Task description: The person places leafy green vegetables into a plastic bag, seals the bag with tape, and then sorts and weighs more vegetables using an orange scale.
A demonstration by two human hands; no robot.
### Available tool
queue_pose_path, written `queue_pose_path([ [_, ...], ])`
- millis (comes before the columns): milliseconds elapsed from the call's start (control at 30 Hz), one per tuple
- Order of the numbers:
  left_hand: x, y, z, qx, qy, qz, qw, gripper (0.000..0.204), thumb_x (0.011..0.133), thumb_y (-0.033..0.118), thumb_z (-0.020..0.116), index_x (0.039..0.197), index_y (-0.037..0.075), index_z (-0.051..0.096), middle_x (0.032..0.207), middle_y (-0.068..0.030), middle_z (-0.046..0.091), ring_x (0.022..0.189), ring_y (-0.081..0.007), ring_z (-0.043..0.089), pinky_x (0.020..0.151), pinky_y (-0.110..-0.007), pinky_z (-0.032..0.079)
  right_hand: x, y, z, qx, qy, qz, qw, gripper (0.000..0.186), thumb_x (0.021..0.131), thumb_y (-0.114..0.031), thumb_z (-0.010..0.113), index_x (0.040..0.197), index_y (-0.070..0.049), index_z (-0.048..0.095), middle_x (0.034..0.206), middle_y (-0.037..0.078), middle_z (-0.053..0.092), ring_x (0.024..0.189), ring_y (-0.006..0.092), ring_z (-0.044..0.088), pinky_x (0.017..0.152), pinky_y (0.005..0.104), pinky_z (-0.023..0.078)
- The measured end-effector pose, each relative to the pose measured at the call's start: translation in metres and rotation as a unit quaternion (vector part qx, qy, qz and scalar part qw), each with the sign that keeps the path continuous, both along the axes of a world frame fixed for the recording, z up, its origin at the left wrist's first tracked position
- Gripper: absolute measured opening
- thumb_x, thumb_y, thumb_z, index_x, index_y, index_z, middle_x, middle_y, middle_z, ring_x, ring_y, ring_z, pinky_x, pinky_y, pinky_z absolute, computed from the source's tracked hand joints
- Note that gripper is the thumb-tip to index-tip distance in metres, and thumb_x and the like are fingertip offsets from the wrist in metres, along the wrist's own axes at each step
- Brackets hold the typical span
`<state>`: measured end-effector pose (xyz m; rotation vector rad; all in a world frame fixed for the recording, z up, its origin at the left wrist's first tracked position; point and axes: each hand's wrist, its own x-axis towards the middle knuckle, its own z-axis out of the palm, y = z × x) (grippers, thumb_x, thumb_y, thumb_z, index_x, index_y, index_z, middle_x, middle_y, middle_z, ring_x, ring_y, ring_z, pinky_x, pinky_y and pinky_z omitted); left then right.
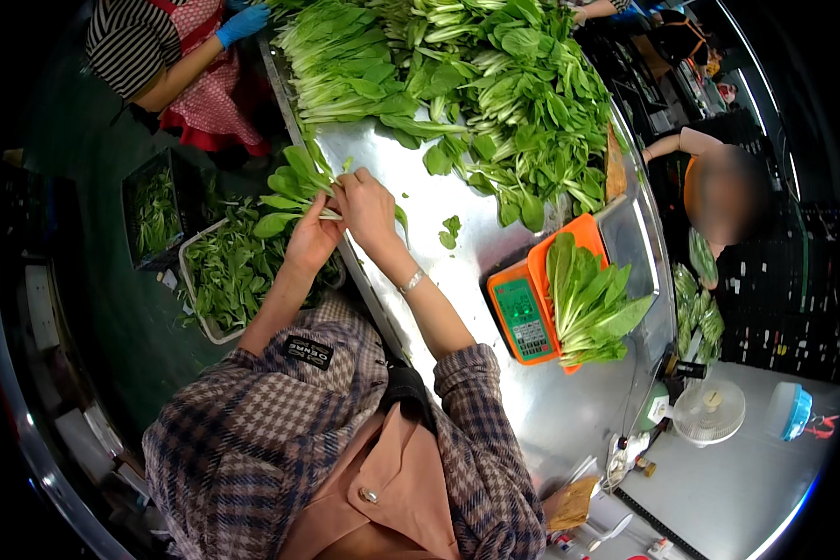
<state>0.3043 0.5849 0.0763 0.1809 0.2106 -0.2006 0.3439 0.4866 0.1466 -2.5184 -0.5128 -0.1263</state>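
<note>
Over the near left edge of the metal table [364,159], both my hands are together at a small bunch of leafy greens [294,187]. My left hand [315,238] has its fingers closed round the pale stems. My right hand [369,210] meets it from the right, fingers pinched at the stem ends; whether it grips the same stems or a loose leaf is hidden. To the right stands an orange digital scale [525,317] with a lit green display, and another bunch of greens [588,303] lies on it.
A large heap of greens [523,112] covers the table's far side. Below the left edge are a white-rimmed crate [189,271] of leaves and a black crate [135,233]. A co-worker's blue-gloved hand [243,25] is far left; another person stands right, near a fan [709,411].
</note>
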Motion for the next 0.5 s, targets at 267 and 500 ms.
queue_pose_path([
  [267, 0.011, 0.003, -0.008, 0.143, 0.058, 0.001, 0.988, 0.014, 0.089, 0.019, 0.044, 0.093, 0.007, 0.049, 0.092, -0.0052, 0.054, 0.084, -0.0162, 0.052, 0.076, -0.033, 0.044, 0.041, -0.062, -0.031, 0.234, 0.091, -0.029, 0.968, 0.013, 0.074, -0.007, 0.053, 0.084, -0.002, 0.058, 0.076, 0.015, 0.056, 0.070, 0.0319, 0.053, 0.062, 0.0380, 0.043],
  [500, 0.021, -0.023, 0.015, 0.161, 0.033, -0.061, 0.985, 0.009, 0.088, 0.015, 0.046, 0.092, 0.007, 0.048, 0.062, 0.0032, 0.029, 0.055, -0.0082, 0.031, 0.051, -0.022, 0.029, 0.154, -0.157, -0.071, -0.068, -0.132, -0.113, 0.982, 0.028, 0.069, 0.003, 0.045, 0.096, 0.000, 0.051, 0.090, 0.016, 0.054, 0.088, 0.0344, 0.049, 0.074, 0.0400, 0.042],
])
